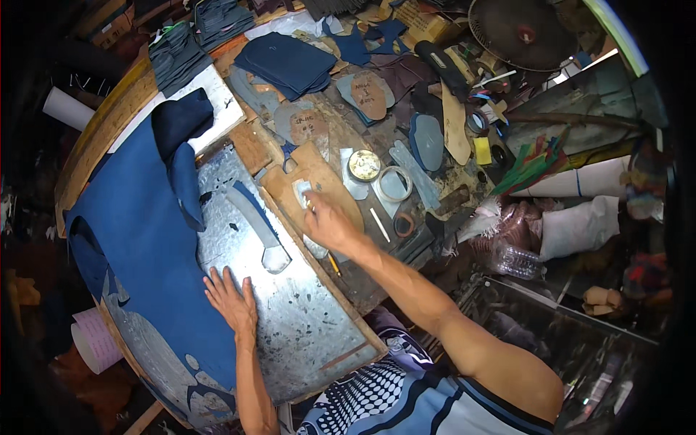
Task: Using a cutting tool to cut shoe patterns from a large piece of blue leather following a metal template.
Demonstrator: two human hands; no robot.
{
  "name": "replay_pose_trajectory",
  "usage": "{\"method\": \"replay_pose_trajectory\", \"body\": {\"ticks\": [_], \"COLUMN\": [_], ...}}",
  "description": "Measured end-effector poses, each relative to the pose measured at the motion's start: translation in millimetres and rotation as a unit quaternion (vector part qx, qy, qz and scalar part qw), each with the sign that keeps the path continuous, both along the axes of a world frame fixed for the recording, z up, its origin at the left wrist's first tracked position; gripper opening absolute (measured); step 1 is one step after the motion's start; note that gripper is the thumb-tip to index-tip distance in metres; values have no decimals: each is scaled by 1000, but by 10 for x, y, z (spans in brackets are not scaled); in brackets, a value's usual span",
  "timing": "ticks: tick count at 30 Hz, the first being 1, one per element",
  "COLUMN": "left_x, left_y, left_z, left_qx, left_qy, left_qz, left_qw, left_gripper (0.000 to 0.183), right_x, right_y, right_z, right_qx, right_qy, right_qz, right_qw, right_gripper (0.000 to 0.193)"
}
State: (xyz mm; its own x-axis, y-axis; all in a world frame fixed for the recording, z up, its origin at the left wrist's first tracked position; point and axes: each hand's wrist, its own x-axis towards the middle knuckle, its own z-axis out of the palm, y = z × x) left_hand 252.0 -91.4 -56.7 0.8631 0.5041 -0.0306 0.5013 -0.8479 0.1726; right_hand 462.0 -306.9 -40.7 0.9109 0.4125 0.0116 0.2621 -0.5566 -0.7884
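Metal plate [312, 344] fills the near middle of the bench, its hard, flat face probably serving as a firm base. The left hand [232, 303] lies palm down on its left part, fingers slightly apart and clamped on nothing, the tips at the edge of a broad blue sheet [138, 225]; this looks like a light brace, perhaps steadying the sheet as well. That sheet spreads over the bench's left side, its far end folded over, maybe to gather the slack. A curved grey strip [252, 215] lies on the plate's far half, apart from both hands. On the right, the right hand [332, 226] reaches over a tan board [335, 190], fingers bent toward a small white patch [299, 190] on it; whether they pinch anything, I cannot tell. The board seems to give the patch a flat backing. A yellow pencil [334, 264] lies on the near side of that hand, and a round tin [364, 165] stands beyond it to the right, both likely placed for easy reach.
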Motion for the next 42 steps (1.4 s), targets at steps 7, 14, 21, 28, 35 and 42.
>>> {"method": "replay_pose_trajectory", "body": {"ticks": [7,14,21,28,35,42], "left_x": [75,80,76,76,72,75], "left_y": [-33,-25,-15,-19,-17,-25], "left_z": [30,4,12,26,43,31], "left_qx": [-10,-11,-14,-9,-6,-1], "left_qy": [15,13,18,34,27,27], "left_qz": [23,13,20,16,14,12], "left_qw": [1000,1000,1000,999,1000,1000], "left_gripper": [57,58,58,58,57,56], "right_x": [1377,2025,1815,1508,1584,2082], "right_y": [-393,-730,-615,8,-20,191], "right_z": [196,-194,-73,-230,-99,-239], "right_qx": [-160,-350,-337,-93,-209,-226], "right_qy": [-98,-140,-229,-214,-115,-98], "right_qz": [-24,43,-9,97,136,-9], "right_qw": [982,925,913,968,962,969], "right_gripper": [43,38,33,34,37,62]}}
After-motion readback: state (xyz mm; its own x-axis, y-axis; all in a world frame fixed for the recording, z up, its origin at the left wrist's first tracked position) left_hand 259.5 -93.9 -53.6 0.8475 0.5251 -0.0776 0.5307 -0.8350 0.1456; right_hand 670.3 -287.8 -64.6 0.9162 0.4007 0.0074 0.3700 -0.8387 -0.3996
